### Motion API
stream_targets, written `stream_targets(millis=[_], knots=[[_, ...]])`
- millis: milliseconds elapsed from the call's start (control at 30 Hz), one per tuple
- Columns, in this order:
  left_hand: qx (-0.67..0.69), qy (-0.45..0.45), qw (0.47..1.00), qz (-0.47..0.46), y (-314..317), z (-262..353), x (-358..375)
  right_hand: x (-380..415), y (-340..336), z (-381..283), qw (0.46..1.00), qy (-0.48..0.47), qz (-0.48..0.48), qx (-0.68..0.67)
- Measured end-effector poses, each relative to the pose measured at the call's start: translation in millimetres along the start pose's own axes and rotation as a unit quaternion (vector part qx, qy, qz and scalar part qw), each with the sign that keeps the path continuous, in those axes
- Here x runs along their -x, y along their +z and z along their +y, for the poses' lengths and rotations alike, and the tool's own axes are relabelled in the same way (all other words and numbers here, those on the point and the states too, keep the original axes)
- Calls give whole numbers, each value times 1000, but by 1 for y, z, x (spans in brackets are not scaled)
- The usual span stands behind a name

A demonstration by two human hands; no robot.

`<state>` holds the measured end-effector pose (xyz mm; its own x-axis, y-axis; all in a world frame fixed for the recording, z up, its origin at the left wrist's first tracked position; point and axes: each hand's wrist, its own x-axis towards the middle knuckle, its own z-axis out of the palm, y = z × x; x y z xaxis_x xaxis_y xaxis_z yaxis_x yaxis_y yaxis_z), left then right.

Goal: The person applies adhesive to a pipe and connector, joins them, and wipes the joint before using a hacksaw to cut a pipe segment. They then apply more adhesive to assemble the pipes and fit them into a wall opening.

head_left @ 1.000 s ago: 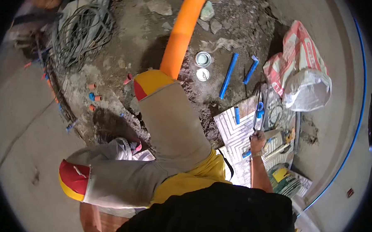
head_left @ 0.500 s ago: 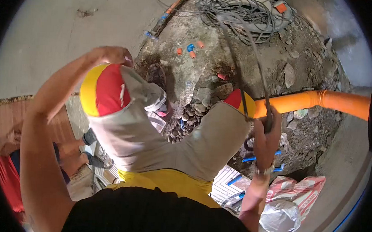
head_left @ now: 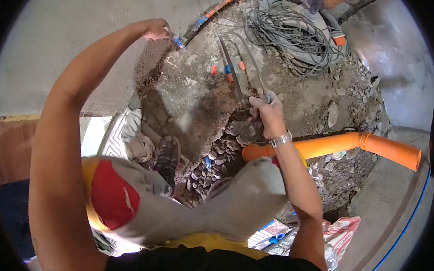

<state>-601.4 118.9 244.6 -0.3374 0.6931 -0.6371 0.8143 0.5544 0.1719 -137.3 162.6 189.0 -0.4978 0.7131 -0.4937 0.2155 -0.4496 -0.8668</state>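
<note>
Head view, looking down at broken ground (head_left: 189, 105): a large orange pipe (head_left: 333, 144) runs rightward from beside the person's right knee (head_left: 263, 178). Just beyond the orange pipe's left end, the right hand (head_left: 270, 113) is clamped around the handle of a hacksaw (head_left: 237, 88); its blade points away, crossing in front of small orange and blue fittings (head_left: 229, 78). The left hand (head_left: 156, 30), well apart from the right, is farther beyond and left of the orange pipe, at a thin pipe's blue end (head_left: 179, 42); I cannot tell whether its fingers grip. Coiled cables (head_left: 293, 47) lie beyond the orange pipe, a red-and-white sack (head_left: 342, 235) on its near side.
</note>
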Motion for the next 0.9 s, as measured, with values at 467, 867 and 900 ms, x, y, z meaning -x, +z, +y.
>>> stream_targets(millis=[467,867,900], knots=[[221,14,972,-81,63,-26,-132,-53,115,65,993,-84,85,21],[107,26,982,-154,61,-24,-166,-24,233,165,985,-11,154,-82],[117,32,984,-129,63,-28,-166,-26,240,167,978,-61,193,-42]])
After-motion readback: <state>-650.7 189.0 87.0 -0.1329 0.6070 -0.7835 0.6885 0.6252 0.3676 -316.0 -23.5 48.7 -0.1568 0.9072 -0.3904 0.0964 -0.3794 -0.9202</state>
